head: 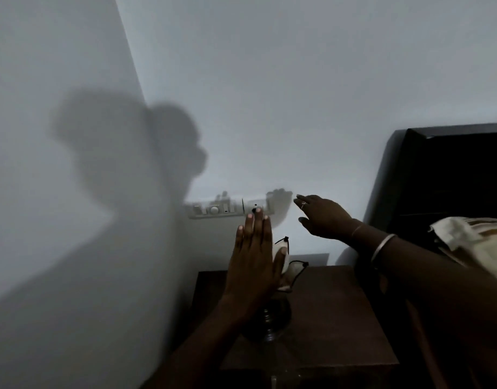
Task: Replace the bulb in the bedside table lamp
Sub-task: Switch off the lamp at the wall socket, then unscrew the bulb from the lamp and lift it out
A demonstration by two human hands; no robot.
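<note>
Left hand (252,259): flat, fingers spread, against the lamp (281,265) at the table's (340,318) back-left corner.
Right hand (323,217): open, empty, apparently near the switchboard (213,210).

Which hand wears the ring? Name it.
The right hand, reaching toward the wall beside the switch panel, has a ring on one finger; the left hand, flat before the lamp, shows none.

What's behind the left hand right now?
Behind the left hand, a white bulb and black wire frame partly show, above the lamp's dark base. The socket is covered.
</note>
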